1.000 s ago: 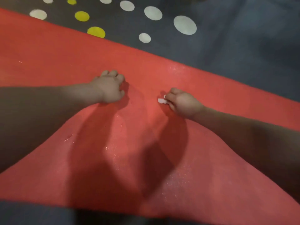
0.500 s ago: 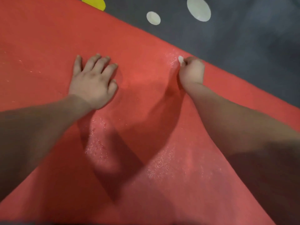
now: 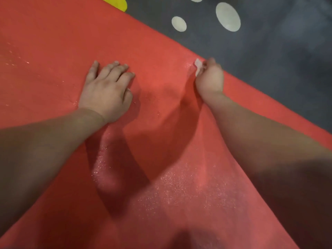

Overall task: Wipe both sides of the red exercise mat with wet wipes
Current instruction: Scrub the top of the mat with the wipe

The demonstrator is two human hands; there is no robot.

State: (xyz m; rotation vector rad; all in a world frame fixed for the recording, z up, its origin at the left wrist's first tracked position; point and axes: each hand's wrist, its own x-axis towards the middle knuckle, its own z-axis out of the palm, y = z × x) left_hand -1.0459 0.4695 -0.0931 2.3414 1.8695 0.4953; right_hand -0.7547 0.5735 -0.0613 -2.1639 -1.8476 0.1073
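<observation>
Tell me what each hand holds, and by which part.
The right hand grips a crumpled white wet wipe, bunched in its curled fingers, one end poking out. The left hand holds nothing; it rests flat on the red exercise mat.

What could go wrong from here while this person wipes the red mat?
1. The right hand pinches a small wet wipe right at the far edge of the red mat. A stroke could run off onto the dark rug and pick up lint.
2. The left hand presses flat on the mat near glistening damp patches, so with weight on it, it might slide.
3. So little wipe shows that strips may get missed.
</observation>
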